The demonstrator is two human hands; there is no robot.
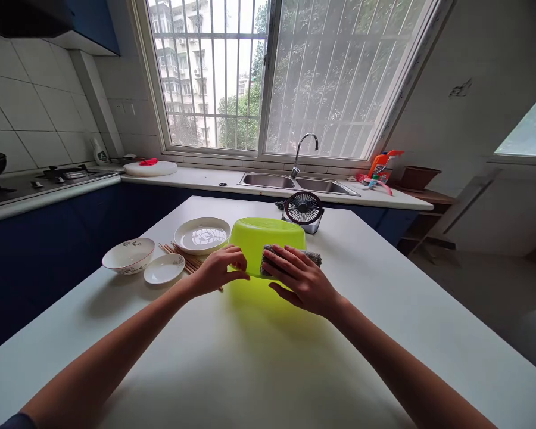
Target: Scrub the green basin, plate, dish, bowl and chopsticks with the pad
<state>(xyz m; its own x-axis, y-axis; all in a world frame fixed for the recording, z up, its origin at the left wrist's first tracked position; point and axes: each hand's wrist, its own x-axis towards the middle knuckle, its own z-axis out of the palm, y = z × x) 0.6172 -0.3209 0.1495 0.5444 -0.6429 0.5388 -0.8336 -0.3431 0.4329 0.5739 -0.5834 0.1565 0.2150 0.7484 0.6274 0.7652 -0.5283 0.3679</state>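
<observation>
White rectangular tabletop [384, 274] extends ahead. At its middle: translucent lime-green plastic basin [252, 240], apparently base-up. Both forearms [386, 351] reach forward, converging. Right hand [304, 281], fingers extended, holds a grey textured cloth [314, 258] against its near wall. Left hand [217, 269], fingers curled, grips its near-left rim.

Daylight reaches you through the far window [321, 89], its left pane partly washed white; the left cabinets [49, 256] sink into gloom. Your table [268, 363] takes a soft, green-tinted shadow by the basin [261, 236]; wide-angle stretch slants the edges.
</observation>
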